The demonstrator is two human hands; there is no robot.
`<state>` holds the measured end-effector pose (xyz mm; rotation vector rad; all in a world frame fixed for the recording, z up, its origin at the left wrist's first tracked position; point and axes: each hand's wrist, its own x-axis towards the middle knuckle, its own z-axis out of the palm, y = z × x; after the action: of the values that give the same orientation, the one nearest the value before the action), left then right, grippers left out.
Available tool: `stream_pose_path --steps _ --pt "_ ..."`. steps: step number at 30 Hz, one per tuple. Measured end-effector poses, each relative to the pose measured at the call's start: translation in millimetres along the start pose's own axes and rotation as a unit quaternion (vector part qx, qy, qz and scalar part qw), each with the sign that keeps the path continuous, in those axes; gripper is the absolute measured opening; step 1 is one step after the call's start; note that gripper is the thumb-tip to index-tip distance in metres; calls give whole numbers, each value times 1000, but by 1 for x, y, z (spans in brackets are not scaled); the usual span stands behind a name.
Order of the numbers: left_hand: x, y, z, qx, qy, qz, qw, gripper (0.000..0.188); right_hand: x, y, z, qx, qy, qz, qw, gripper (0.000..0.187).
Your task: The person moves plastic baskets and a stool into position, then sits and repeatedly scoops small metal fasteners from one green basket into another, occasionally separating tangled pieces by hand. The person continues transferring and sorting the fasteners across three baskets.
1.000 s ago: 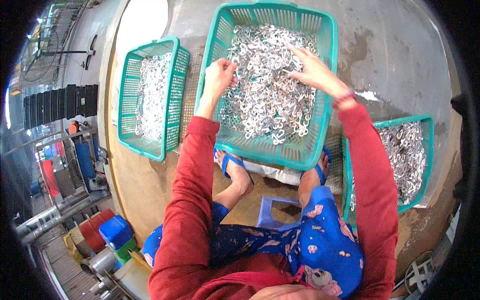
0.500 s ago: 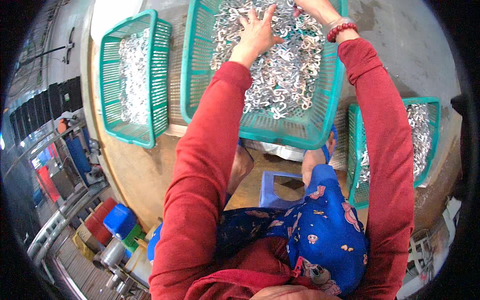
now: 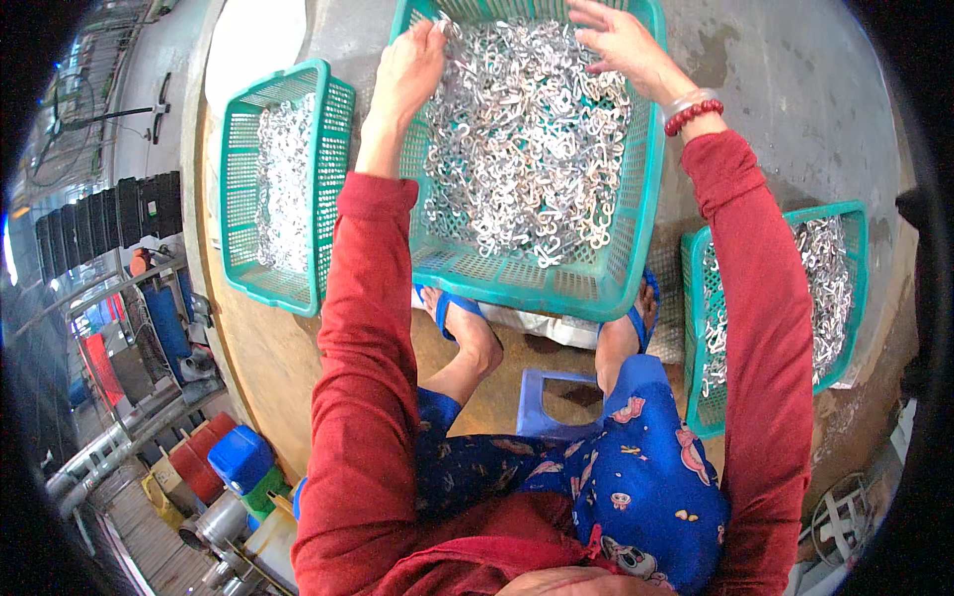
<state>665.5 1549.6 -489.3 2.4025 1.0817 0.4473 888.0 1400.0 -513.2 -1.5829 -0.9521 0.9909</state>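
A large green plastic basket point(image 3: 556, 293) holds a heap of small curled metal hooks point(image 3: 537, 129), silvery with some duller, tan-looking ones. Over its far left side is my left hand point(image 3: 409, 68), fingers drawn together in a pinch, with a silvery hook-like bit at the fingertips. My right hand point(image 3: 628, 48), with a red bead bracelet point(image 3: 693, 116) on its wrist, hovers above the far right part of the heap. Its fingers are stretched and apart, slightly blurred, and nothing shows in them.
A smaller green basket point(image 3: 320, 199) of pale metal bits stands to the left. Another green basket point(image 3: 857, 263) with similar pieces is at the right, partly behind my right sleeve. Between my legs is a blue plastic stool point(image 3: 532, 407). Containers, including a blue one point(image 3: 241, 452), stand lower left.
My left hand has moved left from the middle of the heap to the basket's left side, its fingers closing. My right hand has come off the heap and opened. The heap looks more spread out.
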Motion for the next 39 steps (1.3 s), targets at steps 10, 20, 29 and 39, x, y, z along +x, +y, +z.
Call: stream_pose_path --steps 10,20,29,39 --pt "-53 10 -29 5 -241 -57 969 33 8 68 45 -416 14 14 909 72" --pt "8 -12 83 130 -147 111 974 71 -67 61 67 -356 -28 -145 923 30" --pt "19 -11 128 -11 1 87 996 23 -79 34 55 -378 -47 -112 918 41" --pt "-21 29 6 -494 -35 -198 846 23 -169 -32 63 -300 41 -198 932 35"
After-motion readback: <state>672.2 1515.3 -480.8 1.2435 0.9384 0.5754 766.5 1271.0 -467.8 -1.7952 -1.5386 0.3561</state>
